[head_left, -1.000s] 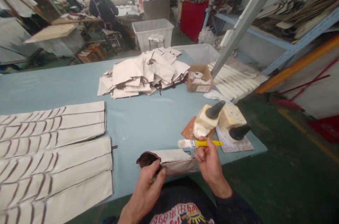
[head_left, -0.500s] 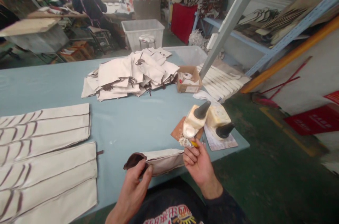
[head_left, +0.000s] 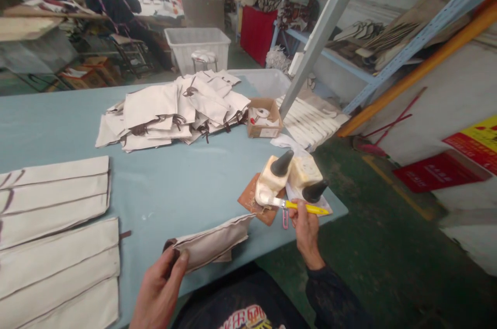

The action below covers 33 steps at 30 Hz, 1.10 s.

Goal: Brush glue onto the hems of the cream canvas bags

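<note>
My left hand is closed on the brown-edged end of a cream fabric bag, pinching it between thumb and fingers. The bag slants up to the right over the table's near edge. In my right hand is a paintbrush with a yellow handle, gripped near the middle. Its white-coated head touches the opening of a cream plastic bottle with a black cone. A second such bottle stands beside it. Under the first bottle lies a brown board, and a pink clip-like item sits below the brush.
Flat cream fabric pieces lie in rows at the left of the blue-green table. Farther back are a heap of cream bags and a cardboard box. A slanted metal post rises behind the box. A person is at the far left.
My right hand has moved to the right, and the brush head now meets the bottle opening. The bag's right end is raised and tilted. My view has turned slightly right.
</note>
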Each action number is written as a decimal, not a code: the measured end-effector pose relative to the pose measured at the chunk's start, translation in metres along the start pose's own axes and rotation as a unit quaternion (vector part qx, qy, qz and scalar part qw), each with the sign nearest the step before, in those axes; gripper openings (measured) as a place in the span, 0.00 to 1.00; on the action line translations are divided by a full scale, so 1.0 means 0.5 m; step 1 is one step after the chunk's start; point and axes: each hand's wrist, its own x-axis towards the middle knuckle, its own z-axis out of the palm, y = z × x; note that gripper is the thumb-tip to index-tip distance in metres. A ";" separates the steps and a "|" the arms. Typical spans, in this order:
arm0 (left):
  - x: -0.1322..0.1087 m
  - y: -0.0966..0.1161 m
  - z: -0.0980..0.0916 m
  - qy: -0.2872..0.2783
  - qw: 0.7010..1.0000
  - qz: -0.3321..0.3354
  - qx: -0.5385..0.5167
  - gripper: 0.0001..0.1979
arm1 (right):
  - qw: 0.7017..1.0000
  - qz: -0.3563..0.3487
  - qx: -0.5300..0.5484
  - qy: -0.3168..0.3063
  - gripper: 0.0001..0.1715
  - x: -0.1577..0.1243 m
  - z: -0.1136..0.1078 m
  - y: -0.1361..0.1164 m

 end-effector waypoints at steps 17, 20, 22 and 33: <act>-0.031 -0.020 0.029 0.023 0.999 -0.026 -0.010 0.24 | 0.964 -0.077 -0.248 -0.054 0.30 0.050 0.064 0.106; -0.033 -0.013 0.031 0.024 0.999 -0.022 -0.008 0.24 | 0.961 -0.067 -0.262 -0.054 0.29 0.049 0.073 0.111; -0.032 -0.007 0.031 0.026 0.999 -0.017 -0.007 0.23 | 0.964 -0.058 -0.256 -0.054 0.28 0.049 0.075 0.111; -0.003 0.004 0.032 0.008 1.000 0.010 0.008 0.22 | 0.994 0.076 -0.072 0.011 0.35 0.050 0.049 0.105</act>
